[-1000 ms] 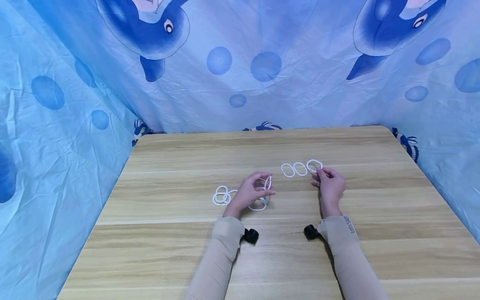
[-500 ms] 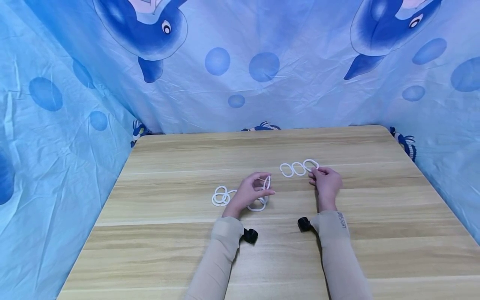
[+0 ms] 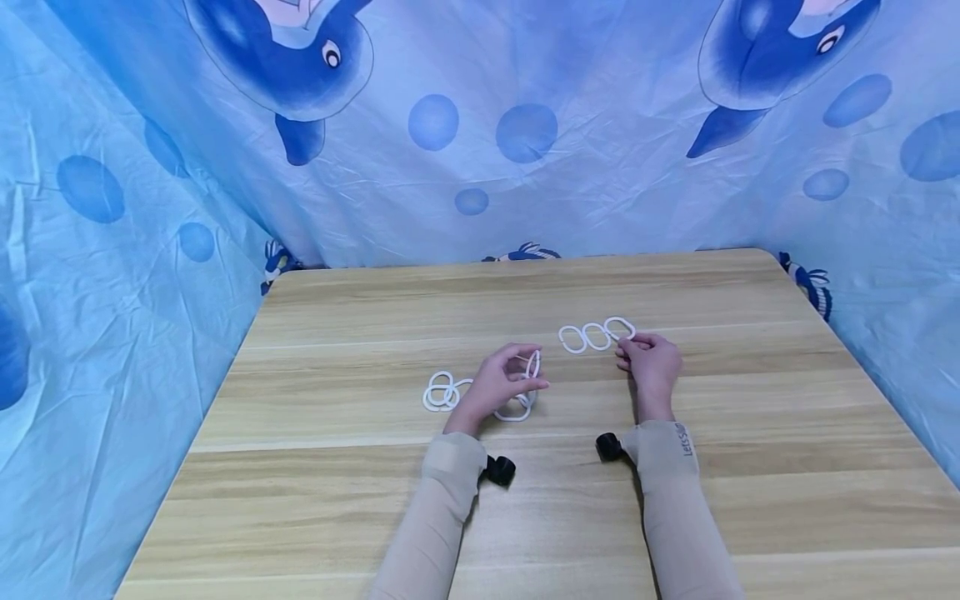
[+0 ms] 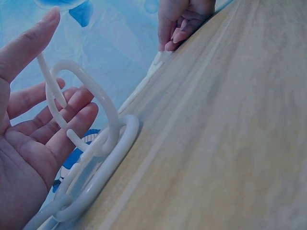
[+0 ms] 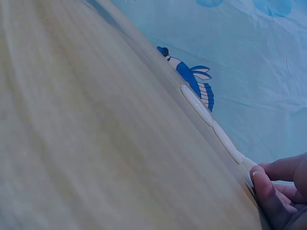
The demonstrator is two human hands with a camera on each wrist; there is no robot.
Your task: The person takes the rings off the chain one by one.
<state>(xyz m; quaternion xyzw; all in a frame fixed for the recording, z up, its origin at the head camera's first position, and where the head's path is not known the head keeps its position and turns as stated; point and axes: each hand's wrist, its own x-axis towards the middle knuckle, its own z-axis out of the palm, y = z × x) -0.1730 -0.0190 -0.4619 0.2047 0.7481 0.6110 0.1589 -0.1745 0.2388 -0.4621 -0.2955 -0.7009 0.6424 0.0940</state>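
My left hand [image 3: 497,383] holds up a white plastic C-shaped link [image 3: 529,367] between thumb and fingers. In the left wrist view that link hooks into other white links [image 4: 108,170] trailing down to the table. More of these links [image 3: 428,398] lie overlapped to the left of the hand, part of the chain being hidden beneath it. My right hand [image 3: 652,365] pinches the near edge of a white link [image 3: 617,318], the rightmost of three in a row on the table. The two others, a middle link [image 3: 589,326] and a left link [image 3: 562,337], lie flat beside it.
The wood-grain table [image 3: 360,517] has its far edge against a blue curtain [image 3: 622,183] printed with dolphins and bubbles. A small black camera sits at each sleeve cuff, one on the left [image 3: 501,471] and one on the right [image 3: 609,447].
My right hand has shifted slightly left with the rightmost link, which now lies closer to the middle one. My left hand stays nearly still with its link.
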